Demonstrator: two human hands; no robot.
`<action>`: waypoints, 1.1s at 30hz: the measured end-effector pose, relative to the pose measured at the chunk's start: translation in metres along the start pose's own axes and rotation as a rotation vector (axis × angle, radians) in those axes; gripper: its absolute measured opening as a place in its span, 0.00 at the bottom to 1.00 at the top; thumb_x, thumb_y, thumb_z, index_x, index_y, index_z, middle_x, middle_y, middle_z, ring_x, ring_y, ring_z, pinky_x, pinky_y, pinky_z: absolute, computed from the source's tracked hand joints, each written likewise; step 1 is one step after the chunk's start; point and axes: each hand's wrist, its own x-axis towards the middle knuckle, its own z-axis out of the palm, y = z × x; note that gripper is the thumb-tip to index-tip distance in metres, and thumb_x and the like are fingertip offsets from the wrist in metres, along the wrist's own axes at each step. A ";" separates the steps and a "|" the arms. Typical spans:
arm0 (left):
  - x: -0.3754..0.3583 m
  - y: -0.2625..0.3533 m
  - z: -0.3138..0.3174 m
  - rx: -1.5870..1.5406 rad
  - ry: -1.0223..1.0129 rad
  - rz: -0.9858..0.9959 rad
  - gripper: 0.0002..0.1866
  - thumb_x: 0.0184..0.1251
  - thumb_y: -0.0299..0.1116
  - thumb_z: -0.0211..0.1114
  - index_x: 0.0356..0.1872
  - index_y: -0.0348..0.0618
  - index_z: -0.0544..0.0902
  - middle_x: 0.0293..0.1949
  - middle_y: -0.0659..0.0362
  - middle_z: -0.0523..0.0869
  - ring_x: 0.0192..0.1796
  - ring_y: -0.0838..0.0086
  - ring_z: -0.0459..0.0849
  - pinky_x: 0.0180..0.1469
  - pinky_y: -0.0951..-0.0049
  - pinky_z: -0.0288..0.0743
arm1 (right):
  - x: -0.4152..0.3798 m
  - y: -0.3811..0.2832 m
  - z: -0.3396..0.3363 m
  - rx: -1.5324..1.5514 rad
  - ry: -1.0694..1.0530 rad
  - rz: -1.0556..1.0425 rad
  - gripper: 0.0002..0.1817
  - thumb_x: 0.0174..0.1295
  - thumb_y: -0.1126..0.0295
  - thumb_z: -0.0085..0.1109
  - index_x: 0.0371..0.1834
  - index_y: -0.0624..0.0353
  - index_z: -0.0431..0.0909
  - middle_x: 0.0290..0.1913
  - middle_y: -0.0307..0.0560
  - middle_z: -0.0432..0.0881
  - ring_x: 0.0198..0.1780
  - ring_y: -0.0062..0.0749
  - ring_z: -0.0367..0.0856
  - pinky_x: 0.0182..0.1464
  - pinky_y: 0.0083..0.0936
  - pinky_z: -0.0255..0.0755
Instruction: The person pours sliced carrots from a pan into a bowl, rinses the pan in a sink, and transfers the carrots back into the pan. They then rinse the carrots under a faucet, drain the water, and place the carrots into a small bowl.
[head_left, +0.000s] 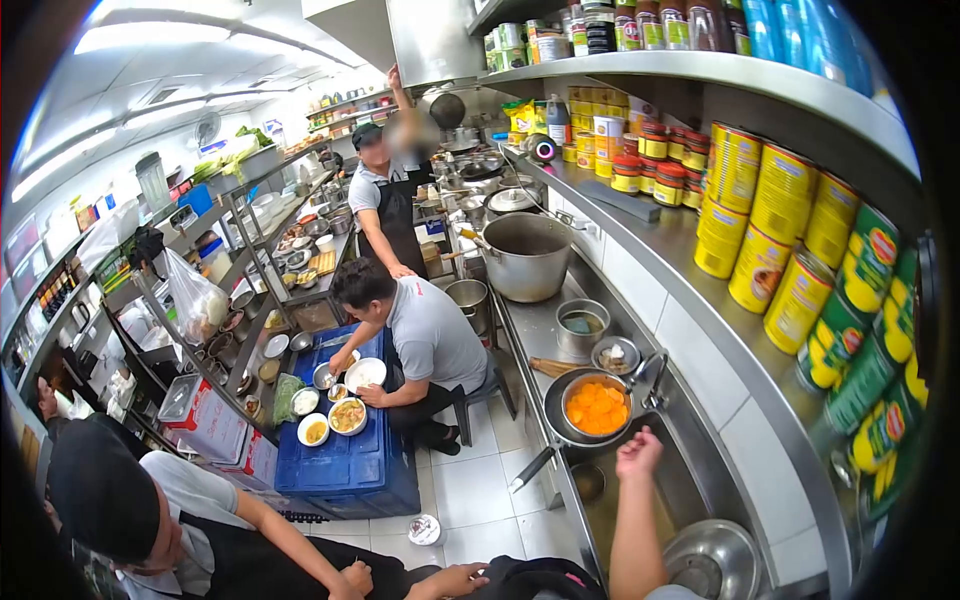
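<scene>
My right hand reaches up from the lower right over the sink, fingers curled in and no object visible in them. Just beyond it, a pot of sliced orange carrots sits in a dark frying pan, whose black handle points toward the lower left. Beside the pot is a metal tap. What appears to be my left hand lies at the bottom edge on dark cloth, fingers extended, partly cut off. A metal bowl is right of my right forearm.
A large pot and a smaller pot stand along the counter. Cans line the shelf at right. One person sits at a blue crate with food bowls; another stands behind. A capped co-worker is at lower left.
</scene>
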 end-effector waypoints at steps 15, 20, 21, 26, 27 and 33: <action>-0.145 -0.053 0.094 -0.088 0.094 -0.015 0.28 0.73 0.49 0.59 0.69 0.49 0.73 0.51 0.51 0.87 0.53 0.61 0.85 0.57 0.67 0.76 | -0.239 0.061 -0.051 -0.343 -0.273 0.098 0.09 0.64 0.67 0.55 0.47 0.48 0.77 0.31 0.33 0.73 0.21 0.18 0.66 0.21 0.20 0.61; -0.159 -0.115 0.196 -0.231 -0.051 -0.199 0.28 0.72 0.50 0.59 0.70 0.54 0.71 0.60 0.50 0.82 0.59 0.57 0.82 0.60 0.58 0.76 | -0.285 0.091 -0.098 -0.734 -0.488 0.334 0.06 0.64 0.70 0.55 0.43 0.51 0.78 0.31 0.34 0.74 0.22 0.18 0.66 0.21 0.20 0.62; -0.163 -0.124 0.217 -0.265 -0.055 -0.249 0.28 0.72 0.50 0.59 0.70 0.54 0.72 0.60 0.50 0.82 0.59 0.57 0.82 0.60 0.58 0.76 | -0.291 0.104 -0.115 -0.857 -0.540 0.391 0.06 0.64 0.71 0.56 0.43 0.53 0.78 0.32 0.35 0.75 0.22 0.18 0.67 0.21 0.20 0.62; -0.191 -0.154 0.306 -0.400 -0.052 -0.473 0.29 0.71 0.51 0.59 0.70 0.54 0.72 0.61 0.50 0.82 0.59 0.56 0.82 0.59 0.56 0.76 | -0.319 0.135 -0.214 -1.299 -0.644 0.653 0.09 0.62 0.71 0.59 0.45 0.55 0.80 0.34 0.38 0.80 0.22 0.19 0.69 0.22 0.18 0.65; -0.197 -0.157 0.319 -0.421 -0.043 -0.504 0.29 0.71 0.51 0.59 0.70 0.54 0.72 0.61 0.50 0.81 0.59 0.56 0.82 0.59 0.56 0.76 | -0.326 0.133 -0.234 -1.343 -0.656 0.675 0.09 0.63 0.70 0.59 0.45 0.55 0.80 0.35 0.37 0.80 0.22 0.19 0.70 0.22 0.18 0.65; -0.241 -0.154 0.369 -0.539 0.033 -0.639 0.29 0.71 0.51 0.60 0.70 0.54 0.72 0.62 0.50 0.81 0.60 0.55 0.81 0.58 0.54 0.77 | -0.357 0.133 -0.391 -1.576 -0.732 0.788 0.10 0.65 0.63 0.57 0.40 0.57 0.81 0.28 0.38 0.80 0.18 0.20 0.70 0.19 0.20 0.65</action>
